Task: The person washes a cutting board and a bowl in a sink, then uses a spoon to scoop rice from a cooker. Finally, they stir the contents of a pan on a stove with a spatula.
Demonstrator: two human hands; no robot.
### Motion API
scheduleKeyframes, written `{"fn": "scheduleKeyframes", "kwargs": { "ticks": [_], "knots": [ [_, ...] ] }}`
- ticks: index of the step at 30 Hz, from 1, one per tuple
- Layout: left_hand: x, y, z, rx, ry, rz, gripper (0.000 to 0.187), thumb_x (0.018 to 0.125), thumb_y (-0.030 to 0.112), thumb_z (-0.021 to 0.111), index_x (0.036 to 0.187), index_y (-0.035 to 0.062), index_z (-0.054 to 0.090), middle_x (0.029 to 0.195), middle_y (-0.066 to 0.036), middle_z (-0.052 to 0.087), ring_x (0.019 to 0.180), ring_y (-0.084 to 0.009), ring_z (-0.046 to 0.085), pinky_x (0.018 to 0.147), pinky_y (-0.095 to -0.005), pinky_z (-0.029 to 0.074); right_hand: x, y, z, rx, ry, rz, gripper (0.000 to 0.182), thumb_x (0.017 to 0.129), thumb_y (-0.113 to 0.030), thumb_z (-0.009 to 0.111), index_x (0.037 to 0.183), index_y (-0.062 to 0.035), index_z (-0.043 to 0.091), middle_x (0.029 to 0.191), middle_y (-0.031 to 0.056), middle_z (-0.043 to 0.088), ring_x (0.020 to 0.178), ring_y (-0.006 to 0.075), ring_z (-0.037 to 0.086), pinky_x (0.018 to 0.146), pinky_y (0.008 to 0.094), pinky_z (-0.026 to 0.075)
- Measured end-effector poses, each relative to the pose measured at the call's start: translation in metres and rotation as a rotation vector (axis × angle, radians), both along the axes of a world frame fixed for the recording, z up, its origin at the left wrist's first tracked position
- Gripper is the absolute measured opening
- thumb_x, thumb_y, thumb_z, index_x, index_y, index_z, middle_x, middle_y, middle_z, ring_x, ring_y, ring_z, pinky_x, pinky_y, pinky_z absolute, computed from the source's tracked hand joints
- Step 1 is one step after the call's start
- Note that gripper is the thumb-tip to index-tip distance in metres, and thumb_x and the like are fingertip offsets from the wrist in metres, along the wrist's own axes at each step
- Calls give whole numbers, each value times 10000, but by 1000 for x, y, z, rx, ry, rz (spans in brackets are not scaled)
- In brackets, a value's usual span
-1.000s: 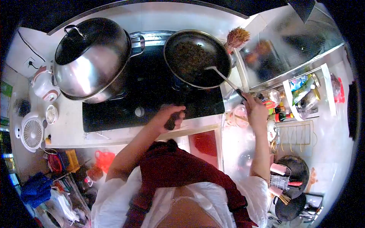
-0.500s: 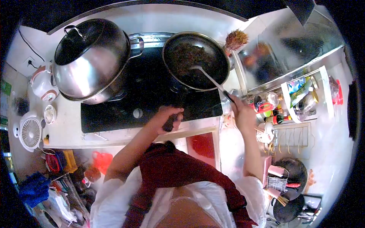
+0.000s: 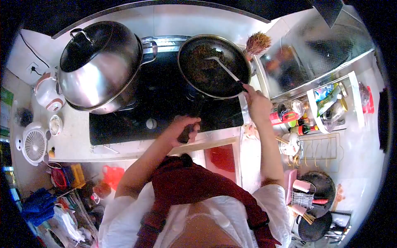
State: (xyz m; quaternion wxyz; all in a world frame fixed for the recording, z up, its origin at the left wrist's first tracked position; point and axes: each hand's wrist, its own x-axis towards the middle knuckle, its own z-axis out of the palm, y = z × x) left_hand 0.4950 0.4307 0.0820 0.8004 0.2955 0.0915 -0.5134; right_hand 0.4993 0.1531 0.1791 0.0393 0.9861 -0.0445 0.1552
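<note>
A dark wok [image 3: 221, 80] sits on the right side of the black cooktop [image 3: 165, 93], with dark chopped food [image 3: 202, 56] gathered toward its far left. My right hand [image 3: 258, 106] is closed around the black handle of a spatula [image 3: 226, 70], whose metal head rests among the food. Near the cooktop's front edge, my left hand [image 3: 186, 130] wraps round a thick dark handle [image 3: 185, 135]. That handle appears to belong to the wok, though the join is lost against the black glass.
A large steel pot with a domed lid [image 3: 101, 68] stands on the cooktop's left. Left of it are a white kettle [image 3: 49, 93], a small bowl [image 3: 55, 125] and a white fan [image 3: 34, 142]. Sauce bottles [image 3: 304, 130] and a brush [image 3: 257, 42] are at the right.
My right hand has pushed the spatula forward and up to the left, shifting the food toward the wok's far side. My left hand keeps its grip in the same place.
</note>
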Motion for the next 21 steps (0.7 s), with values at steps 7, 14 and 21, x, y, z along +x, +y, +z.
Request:
{"fn": "scheduleKeyframes", "kwargs": {
  "ticks": [7, 14, 21],
  "knots": [
    [1, 2, -5, -48, -28, -8, 255, 875, 235, 567, 1068, 71, 539, 742, -34, 552, 498, -134, 463, 417, -269, 372, 0, -14, -9, -48, -79, -73, 262, 877, -286, 562, 1138, -267, 582, 704, 93, 591, 615, 301, 615, 527, 429, 480],
    [-2, 3, 3, -35, -16, 57, 262, 872, 237, 571, 1074, 75, 534, 740, -31, 547, 493, -128, 447, 421, -259, 365, -38, -27, 2, 164, 5, -104, 247, 895, -256, 550, 1138, -232, 590, 912, 117, 659, 761, 318, 643, 625, 393, 503],
    [0, 1, -2, 7, -40, 1, 262, 869, 229, 571, 1073, 69, 528, 739, -35, 546, 485, -131, 455, 406, -268, 365, -80, -49, 44, 97, 40, -58, 267, 842, -181, 607, 1108, -206, 620, 987, 103, 660, 797, 306, 645, 664, 381, 509]
  ]
}}
